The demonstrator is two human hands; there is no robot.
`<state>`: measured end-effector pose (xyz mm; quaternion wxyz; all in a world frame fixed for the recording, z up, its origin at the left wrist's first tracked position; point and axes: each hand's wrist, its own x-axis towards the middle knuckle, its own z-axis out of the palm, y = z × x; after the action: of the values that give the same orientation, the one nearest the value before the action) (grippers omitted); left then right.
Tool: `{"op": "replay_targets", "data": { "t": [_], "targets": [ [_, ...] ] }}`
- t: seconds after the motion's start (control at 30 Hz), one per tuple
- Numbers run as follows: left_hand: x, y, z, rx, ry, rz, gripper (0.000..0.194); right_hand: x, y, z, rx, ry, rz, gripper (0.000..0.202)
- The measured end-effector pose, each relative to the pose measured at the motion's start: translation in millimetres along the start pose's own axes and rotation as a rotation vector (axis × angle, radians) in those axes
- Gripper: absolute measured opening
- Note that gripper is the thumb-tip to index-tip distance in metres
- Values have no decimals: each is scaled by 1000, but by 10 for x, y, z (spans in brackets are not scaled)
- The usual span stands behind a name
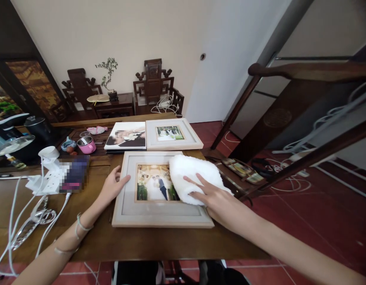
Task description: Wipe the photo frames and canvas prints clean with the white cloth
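A light wooden picture frame (pixel 159 223) with a wedding photo (pixel 153 182) lies flat near the table's front edge. My left hand (pixel 113 184) rests at its left edge, fingers curled round the side and thumb on the rim, holding it. On the frame's right part lies a white fluffy cloth (pixel 197 170). My right hand (pixel 206 192) presses on the cloth with its fingers spread, covering part of it; the cloth hides the photo's right edge and the frame's upper right corner.
Behind lie a second frame (pixel 188 136) and a photo album (pixel 126 136). On the left are a power strip (pixel 49 178) with white cables, a phone (pixel 74 172), a pink cup (pixel 87 145) and a pan (pixel 15 145). A wooden chair (pixel 304 73) stands at the right.
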<state>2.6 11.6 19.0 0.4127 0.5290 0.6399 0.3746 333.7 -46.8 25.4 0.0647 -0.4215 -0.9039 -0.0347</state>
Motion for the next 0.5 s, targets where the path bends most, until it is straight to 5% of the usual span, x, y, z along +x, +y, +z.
{"op": "replay_targets", "data": {
  "t": [0.17,0.33,0.5],
  "targets": [
    [-28,64,15,-222,-77,-263,41,-39,-28,23,30,7,-23,70],
    [-40,100,-3,-342,-29,-225,45,-260,28,-193,193,-100,-29,67],
    [-88,334,-235,-337,38,-131,45,-606,161,-656,398,-73,9,52]
  ]
}}
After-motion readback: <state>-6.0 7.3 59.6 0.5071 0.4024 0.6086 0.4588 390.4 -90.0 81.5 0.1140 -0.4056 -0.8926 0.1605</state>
